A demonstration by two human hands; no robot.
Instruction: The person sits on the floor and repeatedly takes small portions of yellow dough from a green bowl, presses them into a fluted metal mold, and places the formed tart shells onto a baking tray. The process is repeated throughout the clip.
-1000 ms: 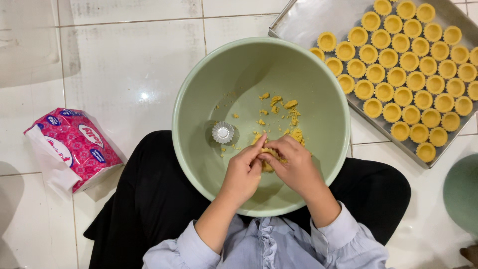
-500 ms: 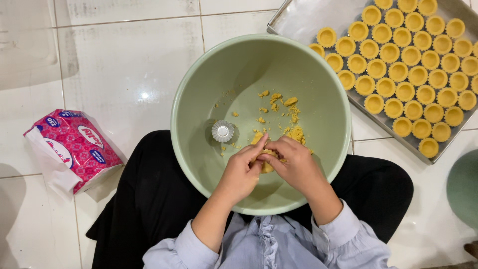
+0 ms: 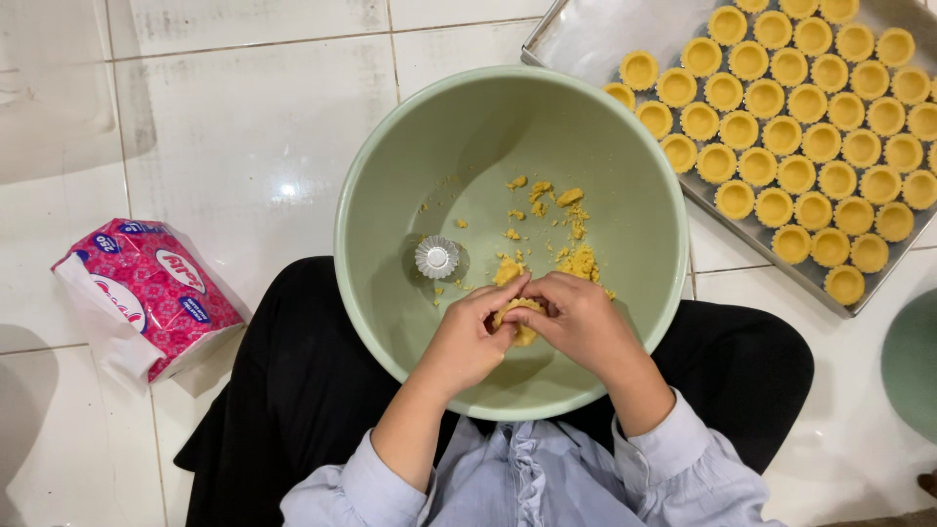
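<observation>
A pale green bowl [image 3: 420, 146] rests on my lap. Inside it, my left hand [image 3: 468, 337] and my right hand [image 3: 581, 322] meet over a small lump of yellow dough [image 3: 517, 314], both pinching it with their fingertips. Loose dough crumbs [image 3: 571, 254] lie on the bowl's floor just beyond my hands. A small fluted metal tart mould [image 3: 436, 257] sits in the bowl to the left of my left hand, untouched.
A metal baking tray [image 3: 595, 34] at the upper right holds several rows of yellow tart shells [image 3: 795, 137]. A pink and white plastic packet [image 3: 146, 293] lies on the white tiled floor at left. Part of another green bowl [image 3: 913, 361] shows at the right edge.
My fingers have kept working the dough lump in the same spot. The bowl and the other things have stayed where they were.
</observation>
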